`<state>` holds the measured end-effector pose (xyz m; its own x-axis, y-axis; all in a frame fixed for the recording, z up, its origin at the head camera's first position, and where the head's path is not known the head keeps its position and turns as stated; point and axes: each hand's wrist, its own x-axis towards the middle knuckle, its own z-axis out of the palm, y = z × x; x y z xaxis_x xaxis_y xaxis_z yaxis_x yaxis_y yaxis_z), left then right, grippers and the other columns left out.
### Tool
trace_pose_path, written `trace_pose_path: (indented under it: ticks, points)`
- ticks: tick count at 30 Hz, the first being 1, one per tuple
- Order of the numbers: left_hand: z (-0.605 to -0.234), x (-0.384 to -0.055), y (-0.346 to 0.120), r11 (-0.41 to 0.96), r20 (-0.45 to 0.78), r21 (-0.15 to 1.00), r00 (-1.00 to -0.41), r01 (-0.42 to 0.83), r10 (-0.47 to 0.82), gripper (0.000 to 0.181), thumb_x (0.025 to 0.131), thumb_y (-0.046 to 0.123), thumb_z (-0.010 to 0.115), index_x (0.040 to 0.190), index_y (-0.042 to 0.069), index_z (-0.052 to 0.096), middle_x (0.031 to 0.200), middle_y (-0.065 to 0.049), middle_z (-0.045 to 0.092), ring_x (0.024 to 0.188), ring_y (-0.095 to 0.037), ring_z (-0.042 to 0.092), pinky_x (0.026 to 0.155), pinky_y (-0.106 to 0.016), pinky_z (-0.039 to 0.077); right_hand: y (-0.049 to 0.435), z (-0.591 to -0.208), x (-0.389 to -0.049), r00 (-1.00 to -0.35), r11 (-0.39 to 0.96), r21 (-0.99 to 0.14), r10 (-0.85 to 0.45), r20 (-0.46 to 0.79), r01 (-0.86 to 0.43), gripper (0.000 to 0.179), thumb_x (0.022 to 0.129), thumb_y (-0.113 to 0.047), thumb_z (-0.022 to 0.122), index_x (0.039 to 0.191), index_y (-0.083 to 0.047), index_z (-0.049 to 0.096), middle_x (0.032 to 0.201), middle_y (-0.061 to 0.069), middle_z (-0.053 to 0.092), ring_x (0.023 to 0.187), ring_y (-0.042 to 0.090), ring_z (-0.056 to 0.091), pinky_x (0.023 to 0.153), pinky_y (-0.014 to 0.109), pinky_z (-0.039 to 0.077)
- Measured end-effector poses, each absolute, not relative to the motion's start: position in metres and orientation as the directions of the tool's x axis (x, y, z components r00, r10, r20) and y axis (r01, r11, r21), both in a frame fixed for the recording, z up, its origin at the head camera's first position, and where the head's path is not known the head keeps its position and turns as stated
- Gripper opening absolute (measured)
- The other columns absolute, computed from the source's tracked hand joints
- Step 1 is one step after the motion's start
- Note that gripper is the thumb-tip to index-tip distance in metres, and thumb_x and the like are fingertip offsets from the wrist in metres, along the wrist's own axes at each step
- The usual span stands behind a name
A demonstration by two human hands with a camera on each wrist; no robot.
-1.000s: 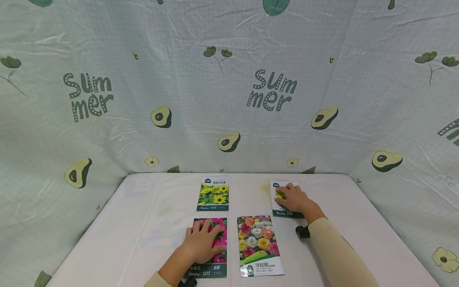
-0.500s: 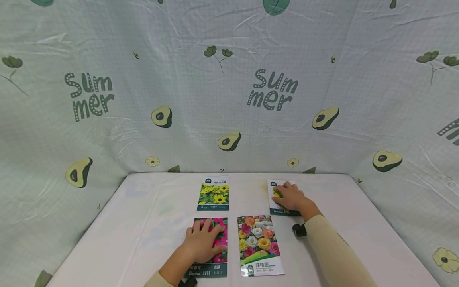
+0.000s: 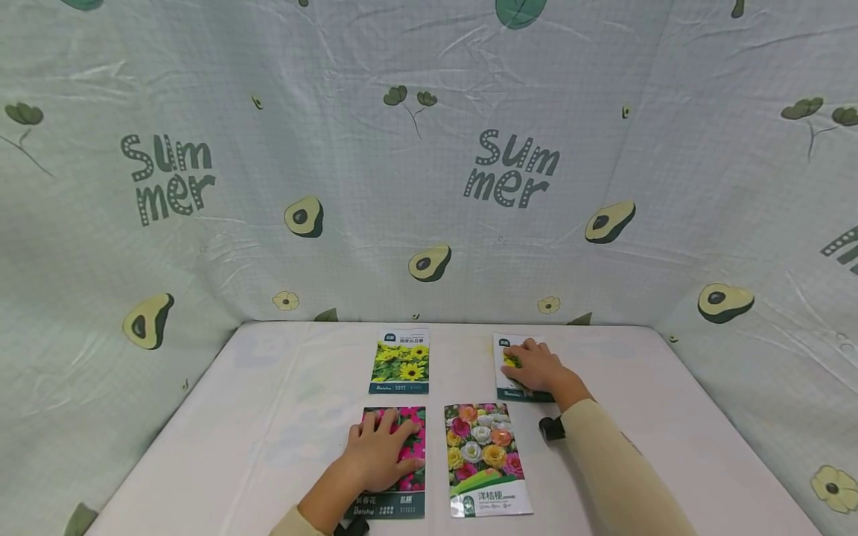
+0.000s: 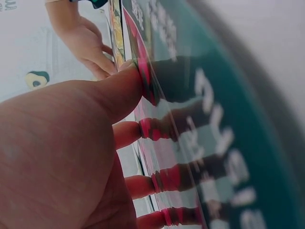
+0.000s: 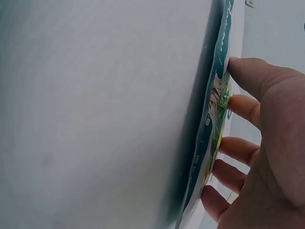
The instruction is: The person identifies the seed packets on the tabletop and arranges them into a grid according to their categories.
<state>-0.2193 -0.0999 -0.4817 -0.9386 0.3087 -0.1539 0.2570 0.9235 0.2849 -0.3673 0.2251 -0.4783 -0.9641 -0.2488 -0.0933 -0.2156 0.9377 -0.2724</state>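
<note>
On the table lie several flower seed packets. My left hand [image 3: 375,458] rests with spread fingers on a packet with pink flowers and a dark green band [image 3: 402,508], front left. In the left wrist view, the thumb and fingertips touch that packet's glossy face [image 4: 190,71]. At the back right, my right hand [image 3: 536,367] presses its fingertips on a packet with a white top and yellow print [image 3: 502,381], partly hidden beneath it. The right wrist view shows those fingertips on the face of this packet [image 5: 213,114], which lies on the table.
A yellow-flower packet [image 3: 400,365] lies behind the pink one. To the right of the pink one is a packet with multicoloured blooms [image 3: 484,454]. A patterned curtain [image 3: 362,186] hangs along the table's back edge and sides. The tabletop [image 3: 268,417] is whitish.
My right hand has slid the back-right packet left and slightly away from me across the table. The left hand and the other packets have stayed in place.
</note>
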Motion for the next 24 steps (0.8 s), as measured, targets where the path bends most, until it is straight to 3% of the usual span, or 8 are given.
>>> trace_pose_path:
  ticks: [24]
  points:
    - [-0.481, -0.22, -0.099, 0.928, -0.167, 0.279, -0.939, 0.247, 0.3, 0.065, 0.09, 0.06, 0.069, 0.144, 0.026, 0.055, 0.153, -0.015, 0.042, 0.139, -0.048, 0.034, 0.111, -0.07, 0.028, 0.209, -0.477, -0.374, -0.967, 0.941, -0.275, -0.234, -0.102, -0.199, 0.059, 0.103, -0.046, 0.059, 0.151, -0.014, 0.05, 0.152, 0.02, 0.044, 0.137, 0.043, 0.041, 0.112, 0.065, 0.035]
